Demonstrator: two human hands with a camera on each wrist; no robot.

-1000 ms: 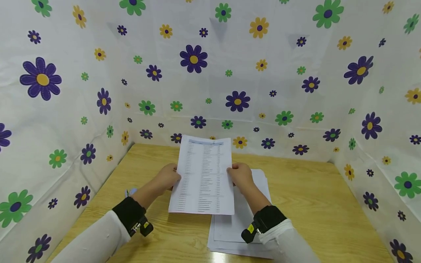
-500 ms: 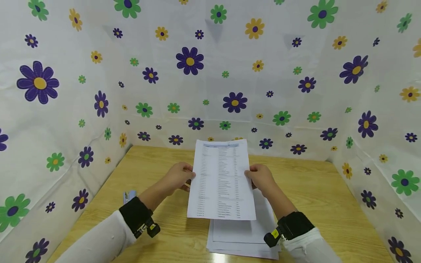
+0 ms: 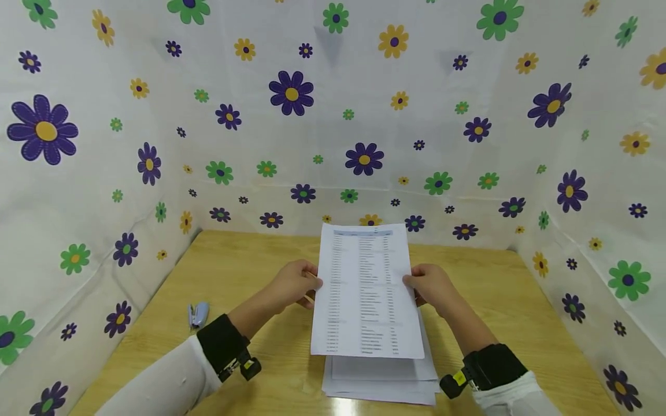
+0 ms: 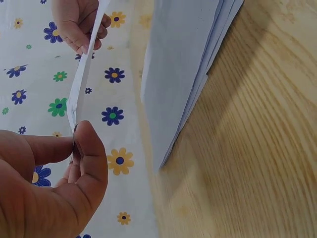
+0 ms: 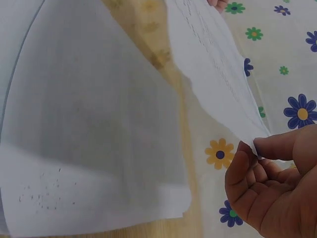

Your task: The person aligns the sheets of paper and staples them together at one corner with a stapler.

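Note:
A printed sheet of paper (image 3: 368,294), with a blue band across its top and columns of small text, is held up over the table. My left hand (image 3: 295,282) pinches its left edge between thumb and fingers. On the opposite edge my right hand (image 3: 433,286) has the same kind of pinch. Below the sheet lies a loose stack of papers (image 3: 382,390), its layers unevenly lined up and its upper part hidden by the held sheet. In the left wrist view the stack (image 4: 178,64) is apart from the held sheet (image 4: 81,84), which appears nearly edge-on.
A small light-blue stapler (image 3: 198,315) lies on the wooden table (image 3: 250,370) at the left, near my left forearm. White cloth with a flower print (image 3: 333,133) encloses the table at the back and both sides.
Both hands have carried the printed sheet to the right, and it now hangs over the stack. The stapler, earlier partly covered by my left arm, shows fully.

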